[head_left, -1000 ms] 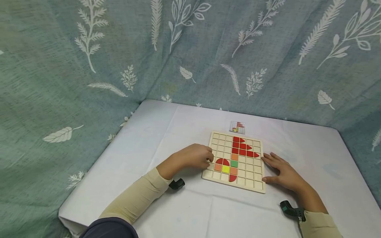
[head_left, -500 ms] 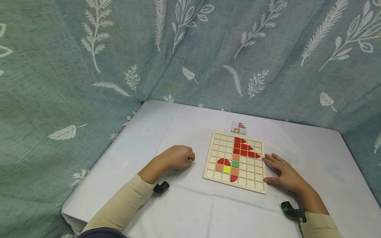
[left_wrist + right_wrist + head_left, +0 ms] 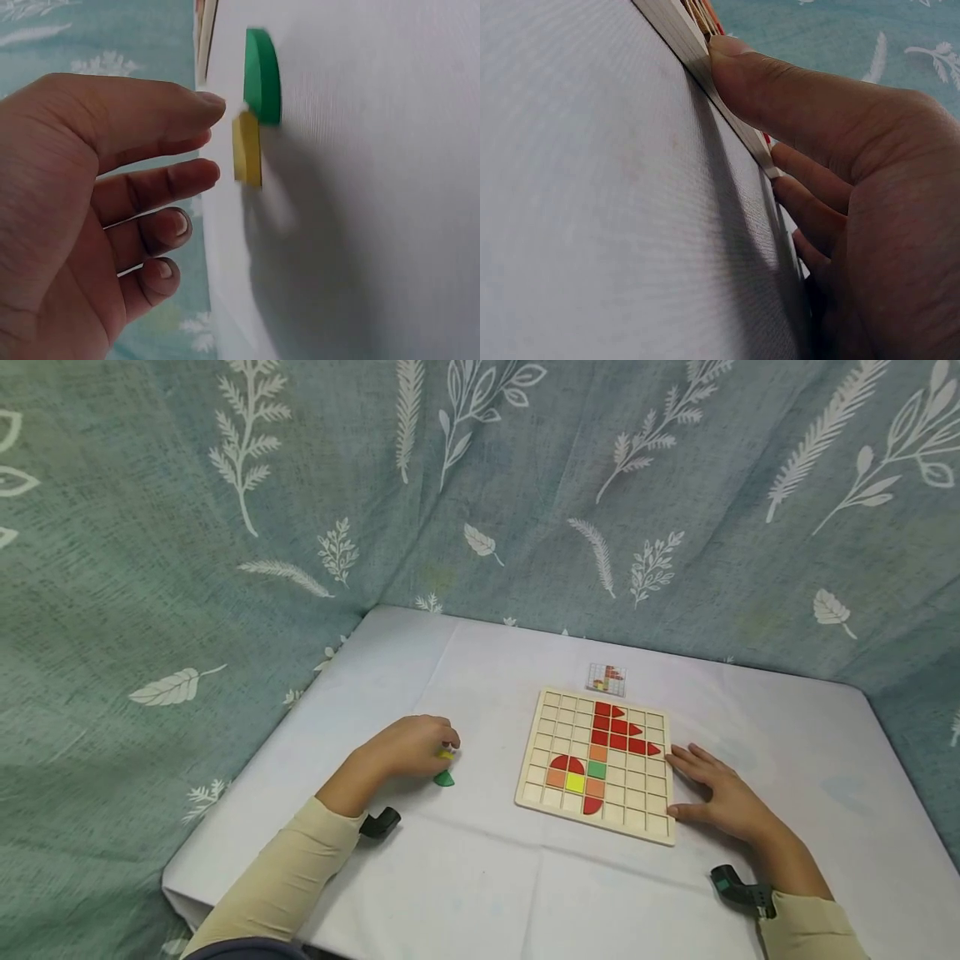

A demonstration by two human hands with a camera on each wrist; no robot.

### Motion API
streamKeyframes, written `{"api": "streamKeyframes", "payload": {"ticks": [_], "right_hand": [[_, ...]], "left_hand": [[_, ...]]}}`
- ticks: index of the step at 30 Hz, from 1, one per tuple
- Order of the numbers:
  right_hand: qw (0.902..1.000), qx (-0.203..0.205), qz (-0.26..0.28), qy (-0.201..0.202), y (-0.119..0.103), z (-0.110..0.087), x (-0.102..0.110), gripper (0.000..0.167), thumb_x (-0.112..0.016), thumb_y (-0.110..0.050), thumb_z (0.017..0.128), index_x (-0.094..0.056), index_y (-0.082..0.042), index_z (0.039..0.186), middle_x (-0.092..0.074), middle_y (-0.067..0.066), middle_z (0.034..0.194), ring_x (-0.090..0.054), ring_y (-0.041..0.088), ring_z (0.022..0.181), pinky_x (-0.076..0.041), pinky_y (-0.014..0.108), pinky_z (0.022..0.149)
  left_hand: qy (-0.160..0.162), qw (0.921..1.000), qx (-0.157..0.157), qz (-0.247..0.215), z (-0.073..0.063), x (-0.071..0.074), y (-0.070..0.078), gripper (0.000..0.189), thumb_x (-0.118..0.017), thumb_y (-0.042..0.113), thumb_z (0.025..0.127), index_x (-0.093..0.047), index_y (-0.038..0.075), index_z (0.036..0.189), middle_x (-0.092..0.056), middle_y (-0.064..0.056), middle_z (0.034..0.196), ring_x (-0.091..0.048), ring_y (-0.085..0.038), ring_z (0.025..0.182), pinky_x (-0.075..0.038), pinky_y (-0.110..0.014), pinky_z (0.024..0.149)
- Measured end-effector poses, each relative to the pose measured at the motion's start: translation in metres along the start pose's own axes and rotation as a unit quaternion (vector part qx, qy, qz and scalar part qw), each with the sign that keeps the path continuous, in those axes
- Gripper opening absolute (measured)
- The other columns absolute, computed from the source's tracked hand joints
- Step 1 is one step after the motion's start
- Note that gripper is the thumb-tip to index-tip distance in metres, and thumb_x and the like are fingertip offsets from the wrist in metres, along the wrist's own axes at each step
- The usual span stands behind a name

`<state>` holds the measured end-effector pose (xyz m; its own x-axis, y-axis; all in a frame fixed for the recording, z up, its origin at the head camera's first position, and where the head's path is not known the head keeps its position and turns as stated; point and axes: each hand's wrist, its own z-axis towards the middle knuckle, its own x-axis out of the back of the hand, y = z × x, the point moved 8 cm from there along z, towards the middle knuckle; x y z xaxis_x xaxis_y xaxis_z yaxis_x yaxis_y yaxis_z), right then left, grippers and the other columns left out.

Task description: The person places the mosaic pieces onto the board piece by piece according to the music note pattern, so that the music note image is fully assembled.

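Observation:
On the white cloth at the left, a green curved-edge piece [image 3: 444, 779] and a small yellow piece [image 3: 446, 754] lie close together. My left hand [image 3: 412, 746] hovers right at them. In the left wrist view its thumb and fingers are spread apart, just short of the yellow piece [image 3: 246, 150] and the green piece [image 3: 262, 79], holding nothing. My right hand [image 3: 712, 793] rests beside the wooden grid board [image 3: 637, 810], thumb and fingertips touching its right edge. Red, orange, green and yellow pieces sit in some of the board's squares.
A small pattern card [image 3: 606, 679] with a coloured grid lies behind the board. A leaf-patterned curtain [image 3: 480, 485] hangs behind and left of the cloth-covered table [image 3: 480, 877]. Each wrist wears a black camera mount.
My left hand has moved left from the board's left edge to the loose green and yellow pieces, which have come into view. My right hand stays at the board's edge.

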<state>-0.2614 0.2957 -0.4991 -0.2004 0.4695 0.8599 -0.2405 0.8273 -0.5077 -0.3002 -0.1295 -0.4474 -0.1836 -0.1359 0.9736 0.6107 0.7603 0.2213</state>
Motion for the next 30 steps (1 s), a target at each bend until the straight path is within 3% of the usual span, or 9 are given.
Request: {"api": "streamKeyframes", "payload": {"ticks": [6,11,22,30], "right_hand": [[1.0000,0.000,0.001,0.001,0.001,-0.001,0.001,0.094,-0.078,-0.051,0.074,-0.041,-0.007,0.148,-0.030,0.014,0.155,-0.012,0.037,0.144,-0.014,0.070,0.103],[1.0000,0.001,0.005,-0.001,0.001,0.000,0.000,0.094,-0.079,-0.051,0.074,-0.041,-0.008,0.148,-0.030,0.013,0.155,-0.012,0.037,0.144,-0.013,0.070,0.103],[1.0000,-0.002,0.006,0.000,0.000,0.002,0.001,0.095,-0.078,-0.053,0.073,-0.041,-0.008,0.148,-0.030,0.014,0.155,-0.012,0.038,0.144,-0.013,0.070,0.103],[0.9999,-0.008,0.007,0.000,0.001,0.000,0.000,0.096,-0.079,-0.054,0.072,-0.042,-0.008,0.148,-0.030,0.013,0.155,-0.012,0.037,0.144,-0.013,0.069,0.103]], "left_hand": [[-0.003,0.9997,0.021,-0.016,-0.003,0.000,-0.009,0.021,-0.073,0.021,0.079,-0.074,0.016,0.099,-0.063,0.007,0.094,-0.056,-0.009,0.083,-0.048,-0.032,0.078],[-0.022,0.9994,0.005,-0.025,0.002,-0.008,-0.008,0.021,-0.076,0.028,0.080,-0.074,0.018,0.098,-0.060,0.011,0.090,-0.053,-0.008,0.080,-0.047,-0.030,0.077],[-0.025,0.9992,-0.028,-0.012,0.031,-0.012,0.018,0.018,-0.073,0.027,0.079,-0.075,0.022,0.096,-0.058,0.014,0.087,-0.052,-0.006,0.075,-0.046,-0.024,0.071],[-0.021,0.9980,-0.058,-0.017,0.048,-0.012,0.045,0.022,-0.072,0.027,0.079,-0.076,0.018,0.099,-0.058,0.013,0.091,-0.054,-0.006,0.078,-0.047,-0.024,0.075]]}}
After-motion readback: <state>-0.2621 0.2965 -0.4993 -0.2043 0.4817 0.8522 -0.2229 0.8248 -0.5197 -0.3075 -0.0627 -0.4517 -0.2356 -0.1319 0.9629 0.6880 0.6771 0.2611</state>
